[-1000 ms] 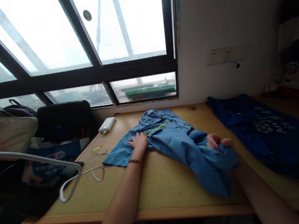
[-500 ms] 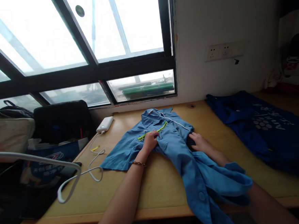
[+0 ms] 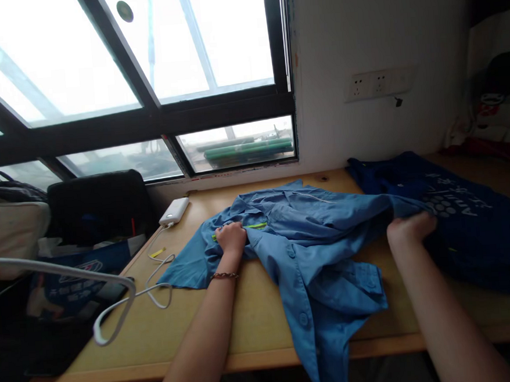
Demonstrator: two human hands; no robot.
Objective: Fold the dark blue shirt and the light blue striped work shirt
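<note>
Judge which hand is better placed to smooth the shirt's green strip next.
Left, most likely: the left hand grips the shirt at the green strip, while the right hand holds cloth far to the right, near the dark blue garment.

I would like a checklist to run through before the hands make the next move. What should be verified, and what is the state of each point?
1. Left hand closed on the light blue shirt, by the green stripe: ok.
2. Right hand closed on the shirt's raised part: ok.
3. Shirt lying flat: not ok, it is creased.
4. Shirt wholly on the table: not ok, a buttoned part hangs past the front edge.
5. White cable free of the shirt: cannot tell, they meet in view.
</note>
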